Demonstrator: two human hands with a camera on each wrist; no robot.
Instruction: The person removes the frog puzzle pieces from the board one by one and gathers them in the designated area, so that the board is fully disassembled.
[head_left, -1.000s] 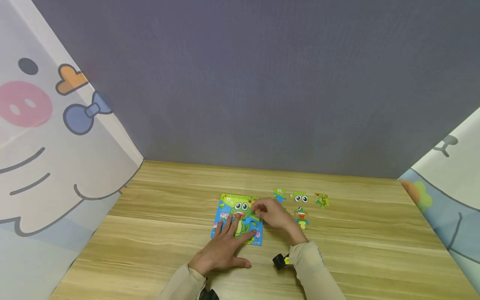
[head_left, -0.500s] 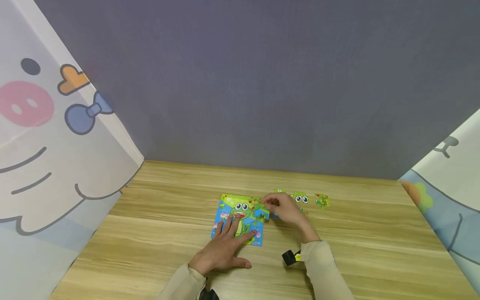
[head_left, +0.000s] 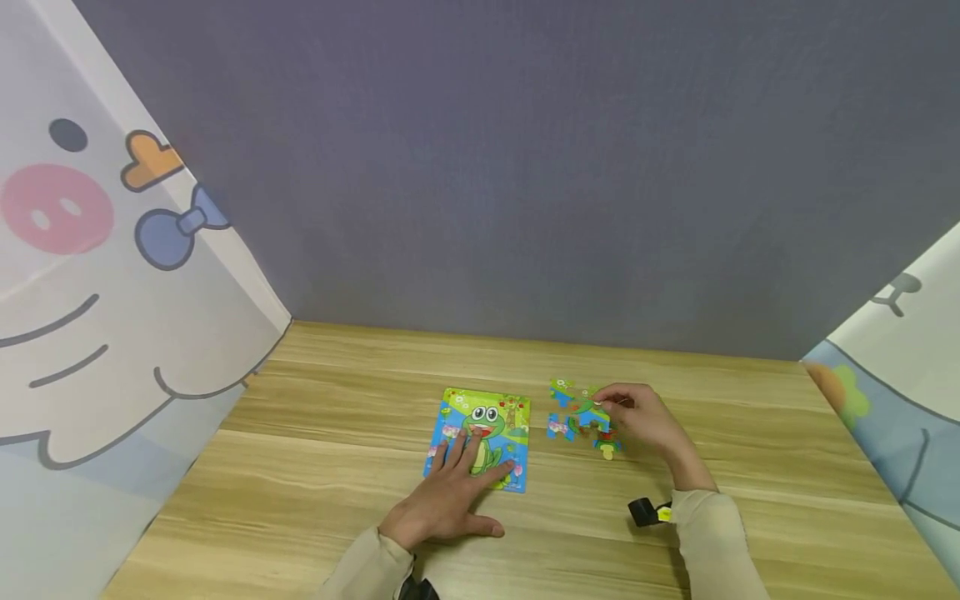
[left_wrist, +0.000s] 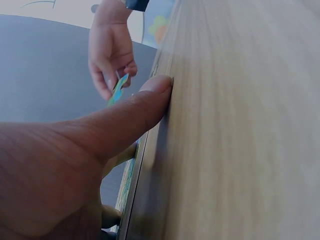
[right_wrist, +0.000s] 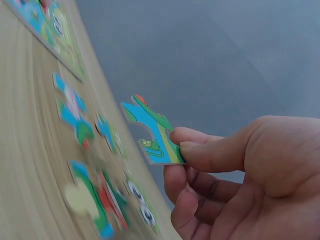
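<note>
A square picture board (head_left: 513, 425) printed with a green frog lies in the middle of the table. My left hand (head_left: 442, 508) rests on its lower part with fingers spread and thumb stretched out on the wood. To the right of the board, my right hand (head_left: 648, 421) pinches a jigsaw piece (right_wrist: 159, 134) between thumb and finger. Blue and green show on the piece, with a rounded notch in one side. Held up over several loose jigsaw pieces, it hides part of them in the head view.
Among the loose pieces are one with pink flowers (head_left: 557, 426), one with a blue and green edge (head_left: 562, 392) and a frog-body piece (head_left: 607, 448). The wooden table (head_left: 337, 417) meets a grey panel (head_left: 525, 208) behind. Cartoon-printed walls stand left and right.
My right hand has moved right from the board's edge to over the loose pieces, carrying the jigsaw piece. The board's right side is now uncovered. My left hand has stayed put.
</note>
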